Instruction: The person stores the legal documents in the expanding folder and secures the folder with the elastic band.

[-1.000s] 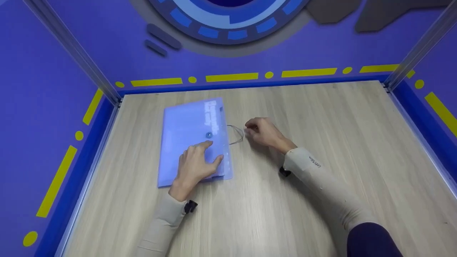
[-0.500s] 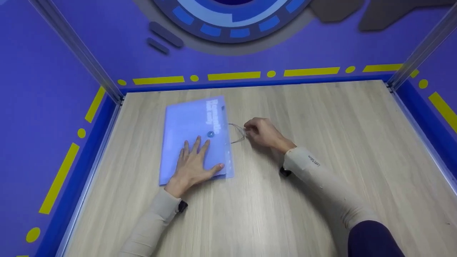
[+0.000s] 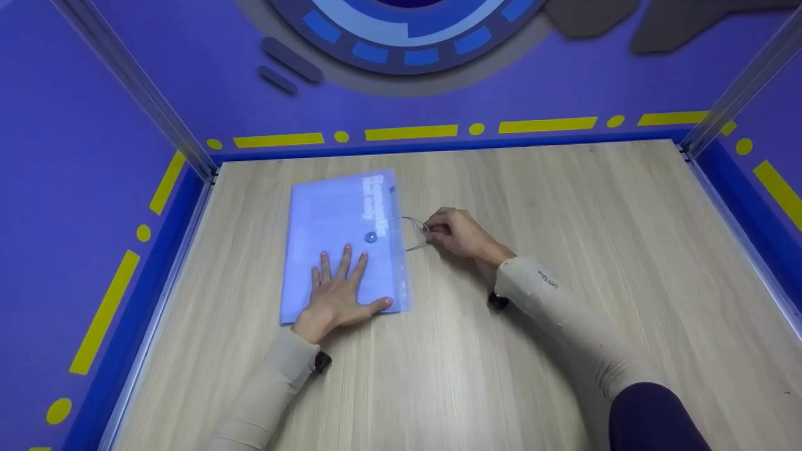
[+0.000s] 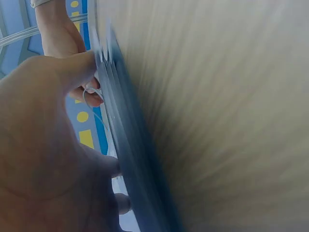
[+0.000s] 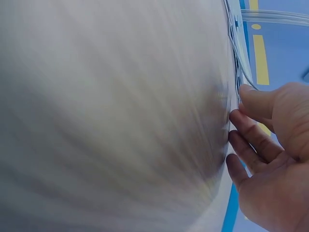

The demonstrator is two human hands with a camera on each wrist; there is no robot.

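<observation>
A translucent blue-violet document folder (image 3: 332,213) with white lettering and a round button (image 3: 371,237) lies flat on the table. My left hand (image 3: 338,300) rests on its near part, fingers spread, thumb by the near right corner. From the folder's right edge a thin elastic cord (image 3: 413,219) loops out to the right. My right hand (image 3: 460,233) pinches the end of that loop between thumb and fingers. The left wrist view shows the folder's layered edge (image 4: 130,145) side-on under the hand. In the right wrist view the cord (image 5: 244,72) runs to the thumb.
The pale wood-grain table (image 3: 564,207) is enclosed by a blue back wall (image 3: 401,113) and side walls with yellow marks. Metal posts (image 3: 138,88) stand at the back corners.
My left hand has flattened and spread its fingers on the folder, shifting slightly toward the near edge. The right hand stays at the cord loop with only a slight shift.
</observation>
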